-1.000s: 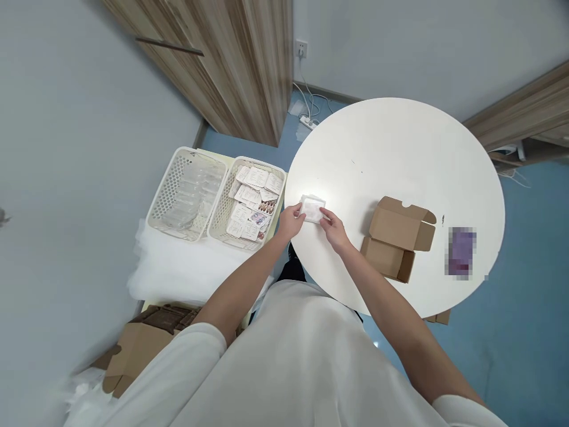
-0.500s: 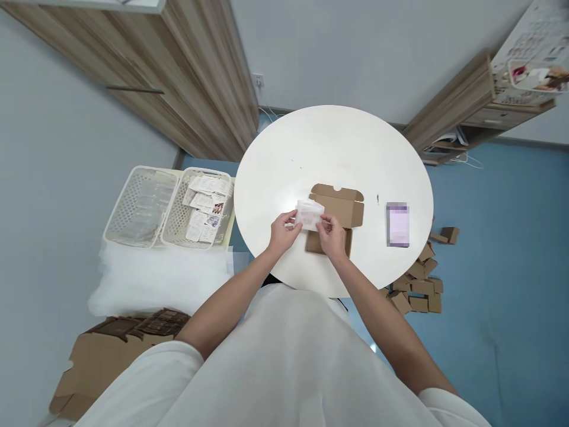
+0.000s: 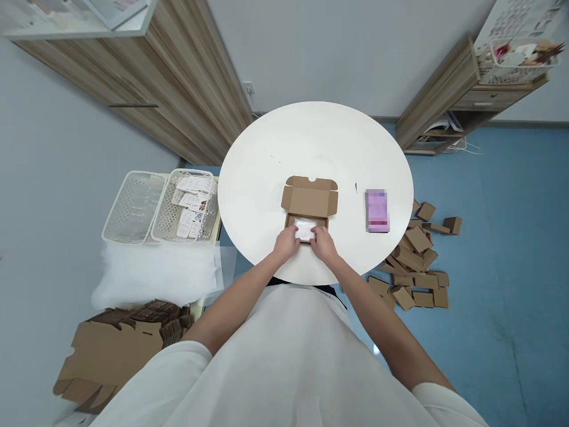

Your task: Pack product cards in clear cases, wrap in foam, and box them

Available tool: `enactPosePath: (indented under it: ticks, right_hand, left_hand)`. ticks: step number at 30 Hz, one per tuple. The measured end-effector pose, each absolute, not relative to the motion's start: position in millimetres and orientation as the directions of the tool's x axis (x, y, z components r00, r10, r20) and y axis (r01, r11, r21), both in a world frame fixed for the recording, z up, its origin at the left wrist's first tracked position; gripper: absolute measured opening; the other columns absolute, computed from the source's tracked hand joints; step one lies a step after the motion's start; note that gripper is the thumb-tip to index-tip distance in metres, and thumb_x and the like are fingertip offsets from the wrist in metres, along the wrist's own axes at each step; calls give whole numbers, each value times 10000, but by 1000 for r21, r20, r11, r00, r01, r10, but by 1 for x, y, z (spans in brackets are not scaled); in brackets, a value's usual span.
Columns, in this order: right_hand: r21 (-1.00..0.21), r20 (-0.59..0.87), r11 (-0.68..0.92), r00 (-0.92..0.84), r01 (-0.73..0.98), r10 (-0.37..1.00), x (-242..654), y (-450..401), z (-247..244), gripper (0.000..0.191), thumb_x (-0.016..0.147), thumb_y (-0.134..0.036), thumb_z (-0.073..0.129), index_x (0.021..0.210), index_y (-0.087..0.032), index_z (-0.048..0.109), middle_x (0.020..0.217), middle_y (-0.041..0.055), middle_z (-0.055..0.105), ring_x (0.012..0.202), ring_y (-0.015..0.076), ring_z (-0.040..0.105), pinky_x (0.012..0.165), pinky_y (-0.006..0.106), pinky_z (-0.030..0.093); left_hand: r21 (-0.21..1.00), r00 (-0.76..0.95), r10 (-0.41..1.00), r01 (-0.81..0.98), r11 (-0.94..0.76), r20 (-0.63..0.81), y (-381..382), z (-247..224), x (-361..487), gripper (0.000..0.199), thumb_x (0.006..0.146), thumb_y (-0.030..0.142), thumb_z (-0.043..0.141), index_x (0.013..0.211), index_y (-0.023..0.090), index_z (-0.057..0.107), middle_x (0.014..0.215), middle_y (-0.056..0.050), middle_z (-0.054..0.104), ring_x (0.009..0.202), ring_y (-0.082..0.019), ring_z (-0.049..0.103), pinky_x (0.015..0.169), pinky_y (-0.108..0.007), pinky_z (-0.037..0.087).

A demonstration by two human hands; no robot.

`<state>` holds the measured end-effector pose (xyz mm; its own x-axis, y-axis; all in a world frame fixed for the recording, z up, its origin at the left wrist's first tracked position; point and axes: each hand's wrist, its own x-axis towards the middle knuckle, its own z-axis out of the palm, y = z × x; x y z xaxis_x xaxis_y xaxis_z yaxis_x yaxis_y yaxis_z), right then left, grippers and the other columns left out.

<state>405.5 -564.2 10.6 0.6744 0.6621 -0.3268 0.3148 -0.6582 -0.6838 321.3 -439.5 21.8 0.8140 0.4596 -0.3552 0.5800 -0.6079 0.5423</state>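
Note:
On the round white table (image 3: 249, 178) stands a small brown cardboard box (image 3: 310, 200) with its lid folded back, away from me. A white wrapped packet (image 3: 304, 229) is in the lower part of the box, between my hands. My left hand (image 3: 287, 243) grips the packet's left edge with thumb and fingers. At the right edge, my right hand (image 3: 322, 243) pinches it the same way. What is inside the wrapping cannot be made out.
A blurred purple item (image 3: 377, 211) lies on the table's right side. Left are two white baskets (image 3: 153, 207), one with printed cards (image 3: 192, 198), then white wrapping sheets (image 3: 155, 273) and flattened cardboard (image 3: 115, 350). Many small boxes (image 3: 418, 258) are heaped on the floor at right.
Both hands have lowered the packet from above the box into its lower part. The box now sits straighter in front of me, and the view has shifted slightly.

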Motion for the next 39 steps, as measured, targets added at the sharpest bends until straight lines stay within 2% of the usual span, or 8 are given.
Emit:
enactPosePath:
  ticks: [6, 12, 14, 17, 20, 25, 31, 39]
  right_hand:
    - [-561, -400, -711, 612, 425, 682, 396, -556, 15, 350, 745, -128, 462, 1093, -134, 496, 1183, 153, 447, 1010, 243, 519, 800, 350, 440]
    - [-606, -197, -648, 702, 461, 684, 391, -568, 25, 397, 773, -188, 430, 1167, -150, 461, 1332, 131, 328, 1192, 242, 383, 921, 369, 388]
    - [-625, -126, -670, 796, 399, 592, 391, -576, 26, 453, 771, -217, 432, 1220, -155, 415, 1333, 133, 335, 1236, 249, 324, 973, 399, 337]
    - [-668, -218, -722, 879, 182, 424, 390, -586, 23, 522, 756, -282, 454, 1247, -122, 377, 1287, 165, 394, 1204, 267, 368, 967, 420, 333]
    - [-729, -355, -683, 832, 40, 427, 384, -586, 20, 463, 734, -296, 467, 1173, -150, 440, 1150, 121, 527, 1039, 235, 514, 865, 368, 414]
    - [-752, -353, -659, 838, 9, 415, 364, -576, 19, 421, 686, -280, 515, 1096, -187, 493, 1050, 69, 585, 925, 202, 556, 774, 325, 441]
    - [-781, -356, -625, 832, -15, 425, 343, -572, 16, 526, 692, -341, 549, 1188, -194, 452, 1159, 87, 545, 1050, 222, 516, 859, 363, 417]
    - [-787, -468, -530, 865, -316, 179, 385, -582, 19, 740, 729, -571, 480, 1336, -189, 297, 1372, 119, 358, 1222, 233, 394, 981, 379, 354]
  left_hand:
    - [414, 849, 368, 512, -753, -380, -445, 22, 318, 312, 729, 154, 468, 1030, 120, 540, 1029, -130, 550, 933, -229, 557, 783, -321, 446]
    - [554, 905, 392, 414, -722, -165, -435, 26, 305, 326, 750, 204, 489, 1071, 155, 522, 1111, -111, 490, 1013, -225, 510, 849, -343, 437]
    - [612, 884, 456, 416, -672, -101, -425, 26, 298, 396, 754, 221, 500, 1144, 161, 476, 1143, -115, 474, 1067, -232, 479, 887, -357, 415]
    - [680, 844, 488, 492, -543, -221, -410, 22, 288, 443, 757, 245, 499, 1185, 142, 447, 1148, -132, 494, 1052, -237, 498, 872, -360, 420]
    - [766, 867, 363, 481, -427, -341, -399, 17, 281, 382, 766, 234, 470, 1141, 165, 498, 1088, -99, 561, 946, -207, 560, 814, -324, 446]
    - [827, 896, 311, 423, -372, -318, -388, 12, 269, 335, 758, 217, 467, 1080, 188, 553, 1066, -72, 595, 892, -192, 583, 778, -306, 456]
    - [830, 878, 327, 452, -326, -349, -367, 11, 257, 296, 789, 254, 433, 1037, 174, 574, 1055, -68, 624, 938, -184, 584, 833, -294, 434]
    - [836, 776, 480, 530, -141, -411, -329, 19, 281, 458, 827, 497, 371, 1082, 157, 544, 1155, -110, 581, 1055, -207, 539, 886, -319, 397]
